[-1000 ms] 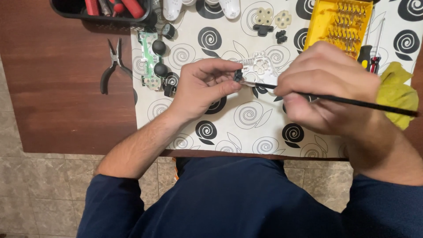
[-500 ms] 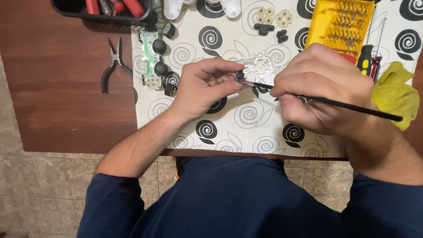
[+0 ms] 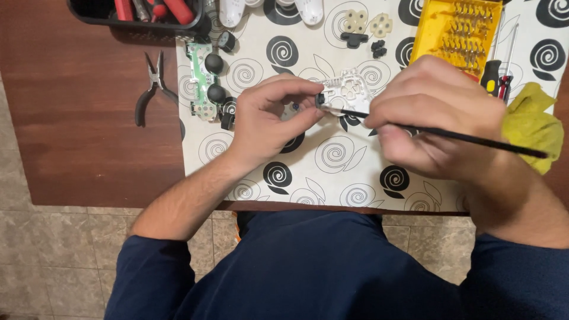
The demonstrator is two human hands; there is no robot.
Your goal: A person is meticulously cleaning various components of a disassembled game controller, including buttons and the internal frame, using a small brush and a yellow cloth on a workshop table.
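Observation:
My left hand pinches a small black part between thumb and fingers, over the white spiral-patterned mat. My right hand grips a thin black brush like a pen; its tip touches the small part. Just behind the tip lies a clear plastic frame on the mat. A green circuit board with two black thumbsticks lies to the left of my left hand.
Black pliers lie on the brown table at left. A black tray with red-handled tools sits at the top left. A yellow bit case, a screwdriver and a yellow cloth are at right. White shell halves and rubber pads lie along the top.
My right hand has shifted slightly left and lower with the brush, its tip working at the small part. My left hand has stayed in place.

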